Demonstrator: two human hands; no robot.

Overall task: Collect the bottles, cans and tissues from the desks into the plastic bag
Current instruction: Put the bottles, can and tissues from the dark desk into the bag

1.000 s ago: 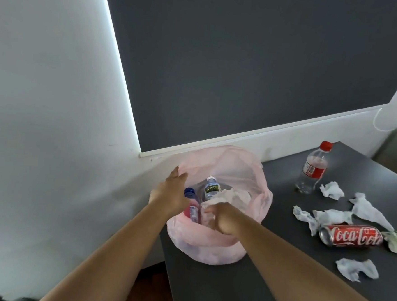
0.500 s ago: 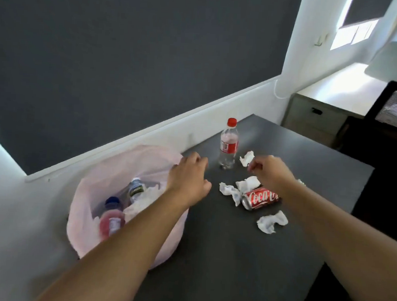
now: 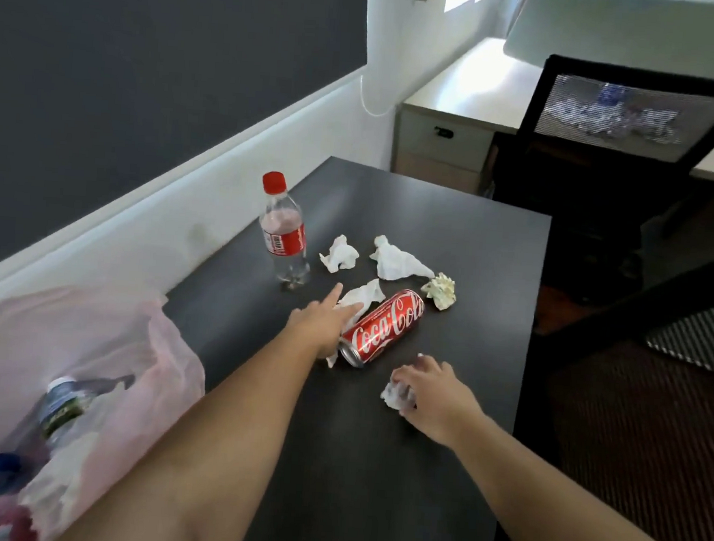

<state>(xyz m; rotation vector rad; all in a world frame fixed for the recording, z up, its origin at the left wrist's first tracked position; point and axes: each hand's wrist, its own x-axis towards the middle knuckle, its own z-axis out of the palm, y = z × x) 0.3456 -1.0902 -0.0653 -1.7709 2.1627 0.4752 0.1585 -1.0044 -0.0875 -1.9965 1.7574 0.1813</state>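
Observation:
A pink plastic bag point(image 3: 101, 337) lies open at the dark desk's point(image 3: 374, 482) left end, with bottles point(image 3: 58, 403) and tissues inside. A red Coca-Cola can point(image 3: 385, 327) lies on its side mid-desk. My left hand point(image 3: 322, 322) is open with fingers stretched out, resting on a white tissue point(image 3: 364, 296) right beside the can. My right hand point(image 3: 433, 392) curls around a small crumpled tissue point(image 3: 395, 397) on the desk in front of the can. A red-capped clear bottle point(image 3: 284, 231) stands upright near the wall. Two more white tissues point(image 3: 339, 254) point(image 3: 398, 260) and a yellowish crumpled tissue point(image 3: 442, 291) lie behind the can.
A black mesh office chair point(image 3: 610, 131) stands past the desk's far right corner. A white desk with drawers point(image 3: 446, 120) sits behind it by the window. The white wall ledge point(image 3: 181, 224) runs along the desk's left side. Dark floor and a striped mat point(image 3: 700, 345) lie to the right.
Both hands left the bag and moved right onto the desk. My left hand went to the tissue beside the can; my right hand came back from behind the can onto the near tissue.

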